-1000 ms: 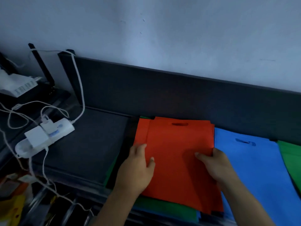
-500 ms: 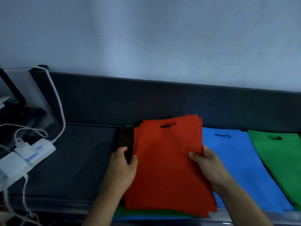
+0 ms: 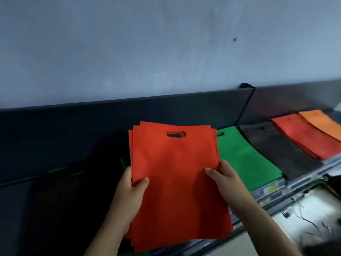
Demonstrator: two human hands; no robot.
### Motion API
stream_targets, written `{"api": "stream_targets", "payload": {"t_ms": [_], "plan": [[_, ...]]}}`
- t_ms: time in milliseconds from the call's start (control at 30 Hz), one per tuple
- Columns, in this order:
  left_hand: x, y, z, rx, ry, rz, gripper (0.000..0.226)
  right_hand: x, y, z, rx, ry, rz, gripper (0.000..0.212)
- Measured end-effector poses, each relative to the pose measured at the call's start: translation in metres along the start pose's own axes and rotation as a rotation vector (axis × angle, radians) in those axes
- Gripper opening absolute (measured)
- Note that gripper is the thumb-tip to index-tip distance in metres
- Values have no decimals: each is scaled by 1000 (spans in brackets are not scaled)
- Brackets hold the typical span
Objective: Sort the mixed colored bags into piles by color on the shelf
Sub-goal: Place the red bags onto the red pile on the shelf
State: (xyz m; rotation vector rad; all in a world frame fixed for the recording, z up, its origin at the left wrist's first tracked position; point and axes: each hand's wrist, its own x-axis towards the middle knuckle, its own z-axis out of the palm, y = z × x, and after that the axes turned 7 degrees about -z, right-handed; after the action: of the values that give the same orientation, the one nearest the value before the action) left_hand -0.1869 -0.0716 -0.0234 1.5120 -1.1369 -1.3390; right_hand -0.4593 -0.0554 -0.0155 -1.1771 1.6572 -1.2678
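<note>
Two hands on one stack of red bags [image 3: 175, 182], raised in front of the shelf [image 3: 276, 187], tilted toward camera, cut-out handle at top. Left hand [image 3: 129, 196] gripping stack's left edge: thumb on front face, fingers hidden behind. Right hand [image 3: 225, 180] gripping right edge likewise, thumb pressed flat on front, fingers curled round the back. Several layers visible at stack's edges, slightly fanned.

Four sorted piles on shelf, right of held stack, side by side: green pile [image 3: 243, 157] nearest, partly hidden behind the stack; then black pile [image 3: 276, 148]; then red pile [image 3: 306, 135]; orange pile [image 3: 321, 122] farthest, cut off by frame edge. Each lying flat, handle ends toward dark back panel [image 3: 73, 130].

Left part of shelf very dark; contents not discernible. Pale wall [image 3: 166, 52] above panel. Blurred bright area with thin cables [image 3: 310, 218] at lower right, below shelf edge.
</note>
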Motion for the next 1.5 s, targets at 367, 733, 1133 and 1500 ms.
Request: {"api": "stream_targets", "payload": {"t_ms": [367, 733, 1133, 1500], "plan": [[-9, 47, 268, 120, -244, 46, 29, 10, 51, -251, -82, 246, -20, 72], [-38, 75, 537, 50, -413, 72, 33, 6, 112, -489, -87, 509, 109, 51], [19, 97, 677, 108, -325, 68, 39, 106, 161, -591, -84, 502, 152, 54], [142, 116, 792, 342, -229, 65, 18, 282, 186, -671, -278, 394, 97, 48]]}}
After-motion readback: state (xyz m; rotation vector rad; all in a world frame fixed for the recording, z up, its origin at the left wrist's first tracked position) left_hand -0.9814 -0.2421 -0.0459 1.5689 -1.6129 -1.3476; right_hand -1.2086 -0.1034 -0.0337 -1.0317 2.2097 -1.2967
